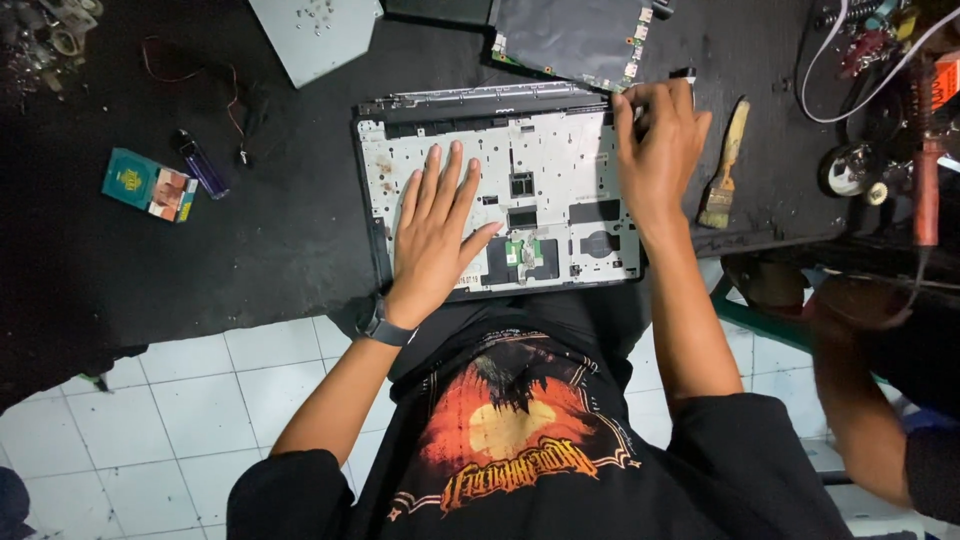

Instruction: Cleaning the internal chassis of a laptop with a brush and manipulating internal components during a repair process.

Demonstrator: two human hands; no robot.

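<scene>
**Pressing and picking at an opened laptop base**

Lying flat on the black mat that covers the bench, the laptop base sits just in front of the person's lap, its pale metal inner plate facing up and dotted with small holes and dark cut-outs. The left hand rests palm-down on the left half of that plate — fingers spread wide and straight, holding nothing, only pressing on the metal. A dark watch circles that wrist.

The right hand is at the upper right corner of the base, where the plate meets the dark hinge edge. Its fingers are curled down onto that edge, touching it; whether they pinch some small part there cannot be told.

Just beyond the base lies a green circuit board under a dark sheet, and left of it a grey metal panel. Right of the right hand, a paintbrush with a pale handle lies on the mat, bristles toward the person. Well off to the left are a small green carton and a blue lighter, close together, with a thin red wire looping above them. At the far right a clutter of cables and tools crowds the bench edge — and another person's arm shows below it, apart from the work. White floor tiles show beneath.
</scene>
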